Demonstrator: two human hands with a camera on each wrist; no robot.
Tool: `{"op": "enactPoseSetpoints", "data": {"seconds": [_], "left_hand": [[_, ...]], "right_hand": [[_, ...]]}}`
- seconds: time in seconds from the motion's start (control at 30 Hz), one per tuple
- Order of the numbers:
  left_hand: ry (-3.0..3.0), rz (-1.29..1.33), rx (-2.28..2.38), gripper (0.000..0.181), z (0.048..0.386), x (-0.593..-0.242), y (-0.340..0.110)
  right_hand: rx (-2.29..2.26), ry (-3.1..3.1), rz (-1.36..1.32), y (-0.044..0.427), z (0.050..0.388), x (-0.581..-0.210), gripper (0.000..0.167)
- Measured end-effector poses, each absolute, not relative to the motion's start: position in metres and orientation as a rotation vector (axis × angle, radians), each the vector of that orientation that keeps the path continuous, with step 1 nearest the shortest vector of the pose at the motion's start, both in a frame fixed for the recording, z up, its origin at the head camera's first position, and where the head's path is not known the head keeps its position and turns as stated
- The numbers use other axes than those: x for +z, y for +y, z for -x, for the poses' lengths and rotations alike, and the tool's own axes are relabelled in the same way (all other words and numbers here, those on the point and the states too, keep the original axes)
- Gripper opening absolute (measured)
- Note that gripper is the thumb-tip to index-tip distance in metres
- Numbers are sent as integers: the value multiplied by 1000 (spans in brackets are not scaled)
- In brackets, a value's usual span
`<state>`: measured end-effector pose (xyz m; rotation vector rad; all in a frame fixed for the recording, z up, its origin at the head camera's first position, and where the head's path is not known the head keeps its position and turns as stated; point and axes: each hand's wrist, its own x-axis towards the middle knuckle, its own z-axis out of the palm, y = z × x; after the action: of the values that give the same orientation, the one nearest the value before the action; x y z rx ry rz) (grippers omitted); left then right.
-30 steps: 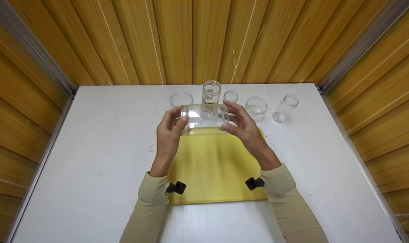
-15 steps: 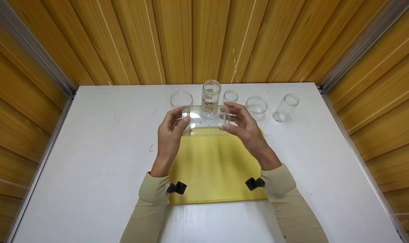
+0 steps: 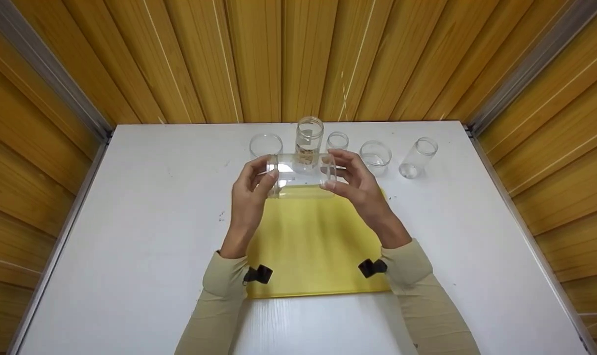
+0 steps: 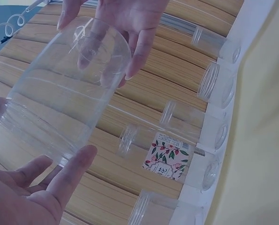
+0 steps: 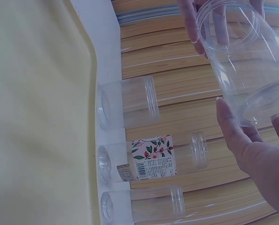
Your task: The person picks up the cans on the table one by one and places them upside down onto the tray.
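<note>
A clear jar [image 3: 300,175] lies sideways in the air above the back edge of the yellow mat, held between both hands. My left hand [image 3: 249,195] grips its threaded mouth end, thumb in front and fingers behind. At the base end, my right hand [image 3: 361,190] grips with thumb below and fingers round the far side. The left wrist view shows the jar [image 4: 66,89] is see-through, with no lid and nothing inside. Behind it stands a tall clear jar [image 3: 309,135]; its floral label [image 5: 153,157] shows in the right wrist view.
A yellow mat [image 3: 318,251] lies on the white table [image 3: 155,222]. Along the back stand a wide clear jar [image 3: 265,144], a small jar [image 3: 337,141], a low wide jar [image 3: 375,155] and a slim jar [image 3: 417,158]. Wood-patterned walls [image 3: 303,59] enclose the table.
Both hands keep hold of the jar, which has shifted very slightly to the right. The jars at the back stand as before.
</note>
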<state>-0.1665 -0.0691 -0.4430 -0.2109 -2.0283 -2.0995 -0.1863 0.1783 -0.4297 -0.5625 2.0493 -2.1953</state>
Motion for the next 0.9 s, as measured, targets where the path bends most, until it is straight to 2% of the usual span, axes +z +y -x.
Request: {"op": "enactPoseSetpoints", "data": {"seconds": [0.4, 0.63, 0.9], "left_hand": [[-2067, 221, -2054, 66, 167, -442, -69], [-2041, 306, -2101, 69, 168, -443, -73], [-2092, 284, -2017, 62, 168, -447, -81]], "right_hand": [[-2200, 2071, 561, 179, 186, -427, 68], [-2221, 2034, 546, 182, 185, -425, 73], [-2238, 2038, 547, 187, 186, -426, 69]]}}
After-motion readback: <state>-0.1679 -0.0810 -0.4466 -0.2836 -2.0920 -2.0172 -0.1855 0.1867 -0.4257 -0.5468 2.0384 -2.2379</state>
